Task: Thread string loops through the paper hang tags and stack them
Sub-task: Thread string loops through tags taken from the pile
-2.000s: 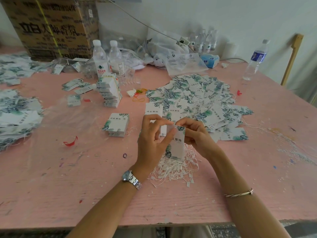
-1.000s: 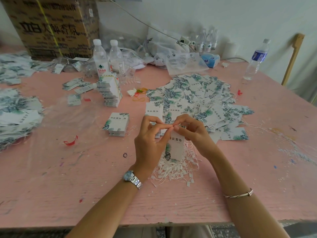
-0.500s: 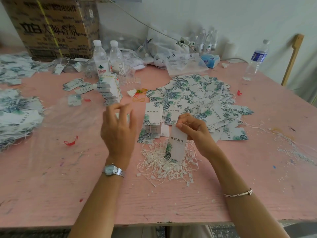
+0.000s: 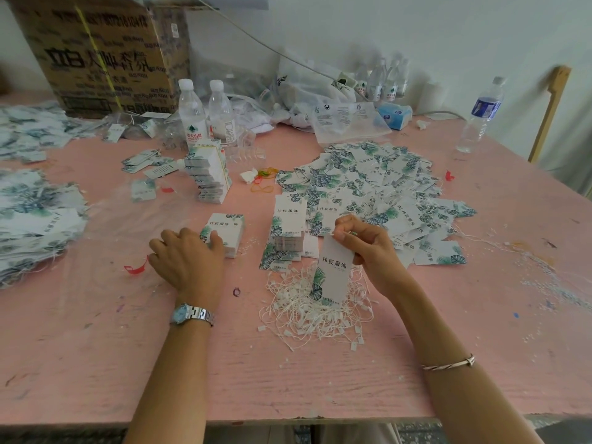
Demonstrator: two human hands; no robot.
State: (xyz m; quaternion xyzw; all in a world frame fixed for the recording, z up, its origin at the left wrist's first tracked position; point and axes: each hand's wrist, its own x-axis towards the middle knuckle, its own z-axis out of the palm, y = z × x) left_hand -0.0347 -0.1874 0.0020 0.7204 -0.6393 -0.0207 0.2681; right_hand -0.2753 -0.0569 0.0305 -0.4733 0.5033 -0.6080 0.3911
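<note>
Right hand (image 4: 362, 248) pinched white leaf-printed paper hang tag (image 4: 333, 274) by its top, over white string-loop pile (image 4: 307, 315). Left hand (image 4: 189, 261) touched small tag stack (image 4: 229, 230) at tag's 9 o'clock, grip unclear; a nudge might topple it.

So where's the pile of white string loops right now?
In the head view, the pile of white string loops lies centre-right on the pink table, beneath the hang tag that the right hand pinches.
</note>
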